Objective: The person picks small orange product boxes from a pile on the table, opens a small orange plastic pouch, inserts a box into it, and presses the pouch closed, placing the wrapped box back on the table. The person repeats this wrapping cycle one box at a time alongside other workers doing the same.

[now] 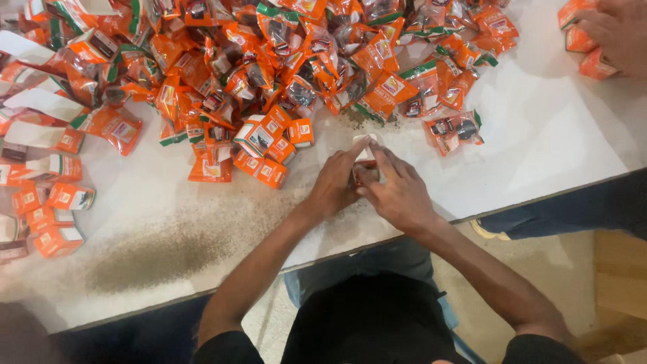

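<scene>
Both hands met over one small carton (364, 156) near the front edge of the table (552, 135), a little right of its middle. The left hand (331, 185) curled around the carton's left side, and the right hand (397, 192) closed over it from the right, its fingers (384, 158) lying across the pale top flap. The carton was clamped between the two hands, mostly hidden by them, so only its white flap and a sliver of orange showed.

Just beyond the hands, a cluster of orange cartons (269, 145) lay touching one another. Behind that, a large heap of orange packets (283, 54) spread across the back of the table from the left edge to the far right corner. One clear packet with orange trim (455, 129) lay apart to the right of the hands. More orange cartons (50, 216) lay along the left edge. A dusting of dark powder (175, 243) spread over the table's front left part.

At the far right corner another person's hand (617, 30) rested on a few orange cartons (581, 37).
</scene>
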`<state>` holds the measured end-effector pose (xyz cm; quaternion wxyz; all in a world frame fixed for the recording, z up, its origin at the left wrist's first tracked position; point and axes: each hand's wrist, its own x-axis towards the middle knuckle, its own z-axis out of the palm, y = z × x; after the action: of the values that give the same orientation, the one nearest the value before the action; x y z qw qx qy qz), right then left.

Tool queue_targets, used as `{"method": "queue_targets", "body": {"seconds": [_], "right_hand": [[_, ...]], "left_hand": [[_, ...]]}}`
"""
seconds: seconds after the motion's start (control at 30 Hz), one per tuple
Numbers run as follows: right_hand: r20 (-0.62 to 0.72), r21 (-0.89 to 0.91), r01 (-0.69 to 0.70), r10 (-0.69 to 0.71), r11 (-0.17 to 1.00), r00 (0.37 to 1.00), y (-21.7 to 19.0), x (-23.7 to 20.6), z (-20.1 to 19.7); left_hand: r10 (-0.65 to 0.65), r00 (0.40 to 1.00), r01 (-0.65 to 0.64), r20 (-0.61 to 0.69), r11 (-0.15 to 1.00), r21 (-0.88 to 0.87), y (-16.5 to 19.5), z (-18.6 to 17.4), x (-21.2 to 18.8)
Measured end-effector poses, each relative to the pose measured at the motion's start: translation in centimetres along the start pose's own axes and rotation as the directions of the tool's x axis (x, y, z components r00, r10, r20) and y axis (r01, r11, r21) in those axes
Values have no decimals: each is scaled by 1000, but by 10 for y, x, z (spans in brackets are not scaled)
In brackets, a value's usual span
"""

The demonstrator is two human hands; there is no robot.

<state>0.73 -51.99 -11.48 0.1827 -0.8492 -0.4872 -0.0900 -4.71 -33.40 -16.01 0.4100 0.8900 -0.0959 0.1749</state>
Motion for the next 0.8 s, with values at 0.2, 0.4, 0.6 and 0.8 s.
{"method": "queue_targets", "body": {"seconds": [0.2,0.4,0.6,0.8], "right_hand": [[123,-109,11,2,994,992,-7,13,-8],[17,631,-168,202,757,979,6,-3,10],[-218,556,-81,239,827,946,4,-28,37],[-166,332,-124,187,935,968,9,-20,29]], "left_hand": [[-90,992,72,-88,979,-192,-10,13,-15],[-304,940,217,-154,883,-416,-8,21,-20],[-151,978,102,-147,950,-295,2,14,-18],[102,995,-100,-21,990,102,13,-12,-13]]}}
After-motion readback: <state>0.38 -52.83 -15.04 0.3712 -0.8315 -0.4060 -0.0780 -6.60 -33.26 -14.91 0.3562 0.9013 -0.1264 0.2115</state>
